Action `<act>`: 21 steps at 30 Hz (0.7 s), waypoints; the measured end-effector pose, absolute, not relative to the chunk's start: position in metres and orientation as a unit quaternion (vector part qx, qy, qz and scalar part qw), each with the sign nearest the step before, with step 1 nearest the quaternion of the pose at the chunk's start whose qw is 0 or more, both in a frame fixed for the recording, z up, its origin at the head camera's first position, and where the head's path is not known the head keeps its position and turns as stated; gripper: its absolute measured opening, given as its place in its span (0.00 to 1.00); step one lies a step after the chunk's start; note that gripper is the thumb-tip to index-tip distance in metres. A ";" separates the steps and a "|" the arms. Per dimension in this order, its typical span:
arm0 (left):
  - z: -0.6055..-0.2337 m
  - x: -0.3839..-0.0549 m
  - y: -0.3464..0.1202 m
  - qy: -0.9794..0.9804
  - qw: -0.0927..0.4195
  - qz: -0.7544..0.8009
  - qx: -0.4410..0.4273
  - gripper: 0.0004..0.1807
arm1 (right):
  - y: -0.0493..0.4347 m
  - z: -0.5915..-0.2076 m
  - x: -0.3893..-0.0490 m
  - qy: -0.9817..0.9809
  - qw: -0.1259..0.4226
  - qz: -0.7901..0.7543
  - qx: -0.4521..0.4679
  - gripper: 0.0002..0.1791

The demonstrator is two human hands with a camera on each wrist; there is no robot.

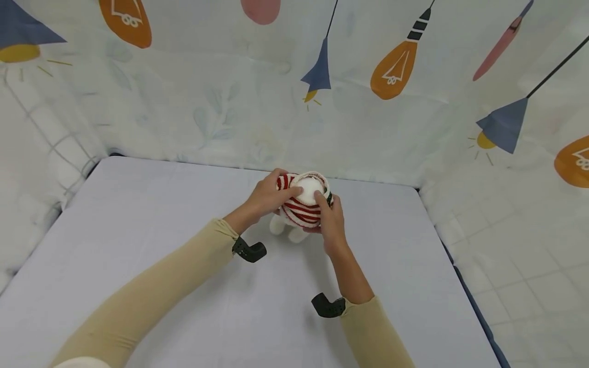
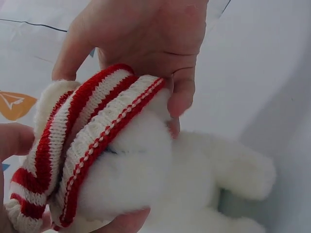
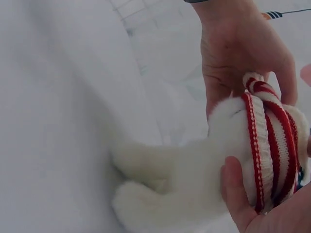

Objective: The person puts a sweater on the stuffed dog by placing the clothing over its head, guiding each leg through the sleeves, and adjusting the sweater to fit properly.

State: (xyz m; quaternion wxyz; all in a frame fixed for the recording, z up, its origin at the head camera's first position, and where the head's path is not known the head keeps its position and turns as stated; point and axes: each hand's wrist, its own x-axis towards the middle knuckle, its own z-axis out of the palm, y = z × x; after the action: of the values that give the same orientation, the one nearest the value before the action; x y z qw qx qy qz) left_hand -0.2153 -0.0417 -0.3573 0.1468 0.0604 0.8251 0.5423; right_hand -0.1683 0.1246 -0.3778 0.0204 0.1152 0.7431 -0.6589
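A white plush toy point(image 2: 194, 170) wears a red-and-white striped knitted hat point(image 1: 301, 213), pulled low over its head. My left hand point(image 1: 269, 193) grips the hatted head from the left. From the other side my right hand point(image 1: 333, 221) holds it, and both thumbs press on a round white patch point(image 1: 309, 190) framed by cream knit on top. The hat's ribbed brim point(image 3: 258, 145) crosses the head, with fingers of the right hand under it in the right wrist view. Stubby white legs point(image 1: 297, 234) point down towards the table.
A table point(image 1: 193, 317) with a pale cloth lies below the hands. Behind it hangs a light curtain point(image 1: 257, 112) printed with lamps and bulbs, which continues down both sides. Dark camera mounts point(image 1: 250, 251) stick out from both wrists.
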 end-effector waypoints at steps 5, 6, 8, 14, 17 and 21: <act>-0.358 -0.214 -0.044 0.814 0.157 0.556 0.057 0.32 | 0.123 -0.380 -0.167 0.731 0.012 -0.674 0.110 0.27; -0.359 -0.214 -0.044 0.814 0.158 0.556 0.059 0.32 | 0.122 -0.381 -0.167 0.727 0.008 -0.678 0.111 0.26; -0.361 -0.214 -0.044 0.817 0.156 0.552 0.066 0.31 | 0.123 -0.384 -0.167 0.720 0.000 -0.685 0.109 0.24; -0.368 -0.215 -0.047 0.836 0.131 0.525 0.094 0.32 | 0.124 -0.392 -0.166 0.712 -0.020 -0.695 0.093 0.23; -0.372 -0.215 -0.050 0.836 0.125 0.522 0.114 0.34 | 0.125 -0.395 -0.166 0.712 -0.024 -0.697 0.082 0.25; -0.377 -0.215 -0.055 0.819 0.135 0.540 0.140 0.37 | 0.124 -0.397 -0.165 0.713 -0.026 -0.696 0.078 0.27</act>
State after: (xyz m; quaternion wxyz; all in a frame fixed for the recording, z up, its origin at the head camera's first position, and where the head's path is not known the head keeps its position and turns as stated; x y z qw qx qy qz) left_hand -0.2150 -0.0550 -0.3770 0.1346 0.1402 0.8187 0.5404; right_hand -0.1655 0.1245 -0.3971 -0.0260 0.0776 0.7134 -0.6960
